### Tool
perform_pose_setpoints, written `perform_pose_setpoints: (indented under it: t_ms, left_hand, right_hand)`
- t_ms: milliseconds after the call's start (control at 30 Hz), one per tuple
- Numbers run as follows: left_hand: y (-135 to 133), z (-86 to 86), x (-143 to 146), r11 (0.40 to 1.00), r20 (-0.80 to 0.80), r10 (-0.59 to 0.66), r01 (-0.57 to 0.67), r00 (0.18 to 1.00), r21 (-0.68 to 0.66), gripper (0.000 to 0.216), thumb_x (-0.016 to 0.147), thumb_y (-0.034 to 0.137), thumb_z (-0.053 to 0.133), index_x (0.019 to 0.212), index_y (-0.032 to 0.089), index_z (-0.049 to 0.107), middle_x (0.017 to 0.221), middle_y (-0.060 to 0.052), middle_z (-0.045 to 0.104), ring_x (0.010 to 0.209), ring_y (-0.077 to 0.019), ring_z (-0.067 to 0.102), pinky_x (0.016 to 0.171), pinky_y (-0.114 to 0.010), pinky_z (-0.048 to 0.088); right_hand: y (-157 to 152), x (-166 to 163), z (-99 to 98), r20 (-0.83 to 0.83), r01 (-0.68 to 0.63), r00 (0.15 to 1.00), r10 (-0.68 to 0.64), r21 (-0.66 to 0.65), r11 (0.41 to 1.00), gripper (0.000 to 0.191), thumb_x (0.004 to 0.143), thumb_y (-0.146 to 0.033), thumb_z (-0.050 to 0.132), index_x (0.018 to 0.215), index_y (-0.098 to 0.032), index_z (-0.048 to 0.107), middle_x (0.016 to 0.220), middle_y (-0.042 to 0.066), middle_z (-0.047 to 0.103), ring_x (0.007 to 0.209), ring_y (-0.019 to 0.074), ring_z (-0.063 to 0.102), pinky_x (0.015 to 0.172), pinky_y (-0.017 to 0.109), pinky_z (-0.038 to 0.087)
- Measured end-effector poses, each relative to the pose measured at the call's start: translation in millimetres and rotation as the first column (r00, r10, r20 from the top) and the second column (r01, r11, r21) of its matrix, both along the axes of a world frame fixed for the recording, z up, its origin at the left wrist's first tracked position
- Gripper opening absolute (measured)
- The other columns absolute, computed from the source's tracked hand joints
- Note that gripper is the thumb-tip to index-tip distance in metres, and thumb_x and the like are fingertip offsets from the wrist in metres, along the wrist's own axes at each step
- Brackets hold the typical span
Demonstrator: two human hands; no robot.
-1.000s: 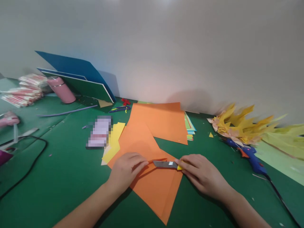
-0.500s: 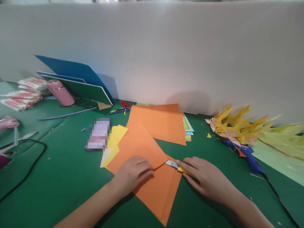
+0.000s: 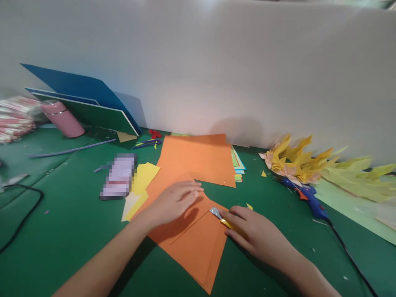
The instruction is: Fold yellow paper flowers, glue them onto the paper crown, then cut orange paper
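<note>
My right hand is closed around a yellow utility knife, its metal tip pointing up and left. The tip lies over the right part of an orange paper sheet. My left hand hovers above the same paper, fingers stretched out together and thumb apart, holding nothing; its shadow falls on the sheet. A thin slanting line runs across the paper from below that hand toward the knife tip. Another orange sheet lies behind, on top of several coloured papers.
Left of the papers lie yellow paper pieces and a phone. A pink bottle leans by blue and green boards. At right are a blue glue gun with its cord and yellow paper leaves.
My left hand has lifted off the orange paper, and the flap beneath it has gone down. The knife stays in my right hand. The view has turned slightly right.
</note>
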State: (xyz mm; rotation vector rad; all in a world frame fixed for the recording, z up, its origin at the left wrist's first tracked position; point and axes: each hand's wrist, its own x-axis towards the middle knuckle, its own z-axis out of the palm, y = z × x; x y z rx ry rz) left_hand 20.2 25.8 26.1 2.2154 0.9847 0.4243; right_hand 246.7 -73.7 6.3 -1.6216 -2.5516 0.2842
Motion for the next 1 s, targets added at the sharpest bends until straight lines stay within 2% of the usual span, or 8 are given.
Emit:
perform_pose_setpoints:
  t_ms: [67, 133, 300, 567, 767, 1000]
  left_hand:
    - [-3, -9.9, 2, 0.986, -0.136, -0.054, 0.074, 0.989, 0.148, 0.038, 0.096, 0.031, 0.030, 0.120, 0.023, 0.058, 0.136, -0.004, 0.054, 0.130, -0.0212, 0.041, 0.111, -0.047, 0.027]
    - [-5, -19.7, 4, 0.959, -0.259, -0.093, 0.156, 0.961, 0.235, 0.039, 0.096, 0.034, 0.031, 0.125, 0.024, 0.054, 0.142, -0.003, 0.047, 0.136, -0.0253, 0.032, 0.112, -0.053, 0.021]
    - [-9, -33.1, 5, 0.919, -0.392, -0.101, 0.237, 0.914, 0.315, 0.046, 0.095, 0.040, 0.032, 0.136, 0.023, 0.041, 0.148, -0.005, 0.036, 0.139, -0.0276, 0.023, 0.112, -0.051, 0.019]
    - [-9, -34.8, 5, 0.912, -0.388, -0.086, 0.229, 0.917, 0.339, 0.047, 0.094, 0.042, 0.031, 0.137, 0.024, 0.040, 0.148, -0.004, 0.036, 0.139, -0.0275, 0.024, 0.112, -0.051, 0.019]
    - [-10, -32.7, 4, 0.918, -0.418, -0.093, 0.240, 0.903, 0.314, 0.048, 0.094, 0.041, 0.032, 0.138, 0.023, 0.038, 0.150, -0.005, 0.033, 0.139, -0.0295, 0.022, 0.111, -0.052, 0.019]
    - [-9, -44.1, 2, 0.900, -0.363, -0.068, 0.214, 0.929, 0.380, 0.051, 0.094, 0.042, 0.032, 0.139, 0.019, 0.037, 0.150, -0.009, 0.031, 0.139, -0.0290, 0.022, 0.111, -0.052, 0.019]
  right_hand:
    - [0, 0, -1.4, -0.002, 0.001, 1.000, -0.001, 0.012, 1.000, 0.031, 0.090, -0.024, 0.049, 0.119, -0.019, 0.055, 0.093, 0.008, 0.062, 0.078, 0.0204, 0.061, 0.062, 0.030, 0.047]
    - [0, 0, -3.8, -0.018, 0.000, 1.000, 0.000, 0.041, 0.999, 0.031, 0.089, -0.024, 0.050, 0.119, -0.020, 0.055, 0.091, 0.007, 0.061, 0.076, 0.0194, 0.060, 0.061, 0.028, 0.045]
    - [-1, 4, -8.6, -0.056, -0.005, 0.998, 0.010, 0.091, 0.996, 0.026, 0.091, -0.024, 0.045, 0.113, -0.020, 0.058, 0.085, 0.005, 0.059, 0.068, 0.0165, 0.058, 0.058, 0.026, 0.042]
    - [-2, 8, -10.7, -0.004, -0.033, 0.999, 0.034, 0.146, 0.989, 0.031, 0.091, -0.024, 0.043, 0.118, -0.019, 0.057, 0.077, 0.003, 0.057, 0.058, 0.0134, 0.053, 0.051, 0.024, 0.032]
    - [0, 17, -9.3, 0.034, -0.054, 0.998, 0.050, 0.131, 0.990, 0.032, 0.091, -0.023, 0.043, 0.120, -0.019, 0.057, 0.079, 0.004, 0.058, 0.062, 0.0150, 0.056, 0.052, 0.025, 0.037]
    - [7, 24, -6.5, 0.020, -0.090, 0.996, 0.088, 0.163, 0.982, 0.033, 0.093, -0.025, 0.038, 0.119, -0.020, 0.058, 0.077, 0.004, 0.058, 0.060, 0.0144, 0.053, 0.052, 0.024, 0.037]
